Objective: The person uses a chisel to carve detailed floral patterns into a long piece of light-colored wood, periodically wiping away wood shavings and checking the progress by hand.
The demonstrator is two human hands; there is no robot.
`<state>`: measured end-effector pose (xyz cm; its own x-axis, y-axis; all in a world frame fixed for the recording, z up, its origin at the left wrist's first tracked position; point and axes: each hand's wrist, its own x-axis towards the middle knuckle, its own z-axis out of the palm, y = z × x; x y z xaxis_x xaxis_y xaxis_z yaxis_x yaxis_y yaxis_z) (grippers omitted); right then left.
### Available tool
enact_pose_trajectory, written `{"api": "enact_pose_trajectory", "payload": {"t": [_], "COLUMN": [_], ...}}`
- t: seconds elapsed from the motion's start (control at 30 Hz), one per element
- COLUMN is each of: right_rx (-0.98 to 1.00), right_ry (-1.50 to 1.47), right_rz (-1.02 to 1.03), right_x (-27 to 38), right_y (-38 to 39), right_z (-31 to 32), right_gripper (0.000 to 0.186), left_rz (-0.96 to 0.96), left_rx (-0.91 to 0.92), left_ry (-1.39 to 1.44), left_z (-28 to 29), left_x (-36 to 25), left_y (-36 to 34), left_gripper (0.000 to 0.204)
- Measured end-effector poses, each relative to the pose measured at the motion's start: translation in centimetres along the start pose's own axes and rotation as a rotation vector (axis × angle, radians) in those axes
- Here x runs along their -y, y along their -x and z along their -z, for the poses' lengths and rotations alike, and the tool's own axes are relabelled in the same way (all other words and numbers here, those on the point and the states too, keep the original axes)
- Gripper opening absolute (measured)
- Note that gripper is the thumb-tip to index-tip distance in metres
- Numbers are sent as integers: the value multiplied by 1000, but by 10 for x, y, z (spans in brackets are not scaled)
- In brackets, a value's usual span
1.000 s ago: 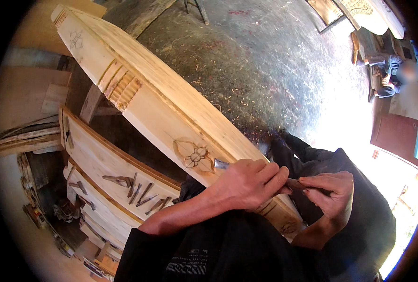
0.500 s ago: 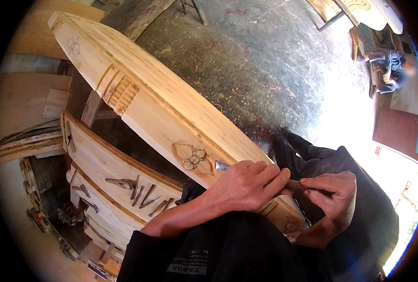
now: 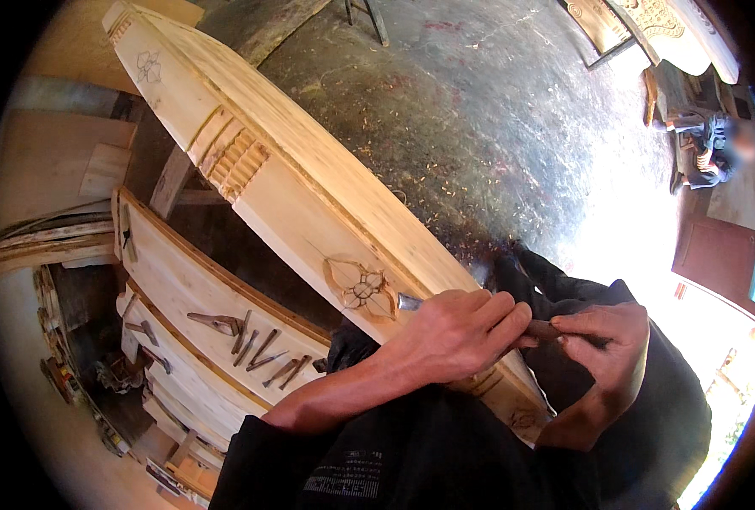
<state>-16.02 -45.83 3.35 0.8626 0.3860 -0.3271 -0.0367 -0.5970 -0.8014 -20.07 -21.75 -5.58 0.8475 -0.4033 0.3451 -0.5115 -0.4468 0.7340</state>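
A wood-carving chisel (image 3: 409, 302) lies across both of my hands, its metal blade pointing left. My left hand (image 3: 458, 336) wraps round its middle, over the pale wooden beam (image 3: 285, 204). My right hand (image 3: 608, 340) pinches the brown handle end near my knee. The blade's tip rests at the right edge of a carved flower (image 3: 363, 289) on the beam's side face; whether it bites into the wood I cannot tell. Further up the beam are a ribbed carved band (image 3: 234, 161) and a pencilled flower (image 3: 149, 66).
Several chisels (image 3: 267, 344) and a wooden mallet-like tool (image 3: 216, 322) lie on a pale curved panel (image 3: 199, 276) at left. A hammer (image 3: 144, 331) lies further left. Shavings dot the concrete floor (image 3: 445, 110). Another person (image 3: 704, 151) sits at far right.
The beam and panels sit slightly further right or higher in the view, as the head view shifted. Both hands keep their hold on the chisel, its tip still beside the flower.
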Motion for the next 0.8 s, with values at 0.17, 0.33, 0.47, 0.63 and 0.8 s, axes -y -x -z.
{"api": "enact_pose_trajectory", "payload": {"t": [0.17, 0.33, 0.47, 0.63, 0.8], "right_rx": [10, 85, 231, 268, 289], "right_ry": [-13, 1, 26, -26, 52], "right_rz": [88, 40, 11, 73, 524], "right_x": [-12, -3, -5, 8, -21], "right_y": [-14, -32, -56, -95, -74], "right_z": [2, 8, 24, 31, 38], "right_gripper": [24, 21, 21, 23, 22], "left_rz": [29, 87, 130, 138, -94], "left_rx": [-41, -89, -63, -189, -204], "left_ry": [-44, -69, -101, -138, -449], "left_z": [1, 0, 3, -11, -2], "left_x": [0, 1, 2, 13, 0], "left_y": [-4, -3, -8, -2, 3], "left_gripper": [30, 30, 31, 48, 54]}}
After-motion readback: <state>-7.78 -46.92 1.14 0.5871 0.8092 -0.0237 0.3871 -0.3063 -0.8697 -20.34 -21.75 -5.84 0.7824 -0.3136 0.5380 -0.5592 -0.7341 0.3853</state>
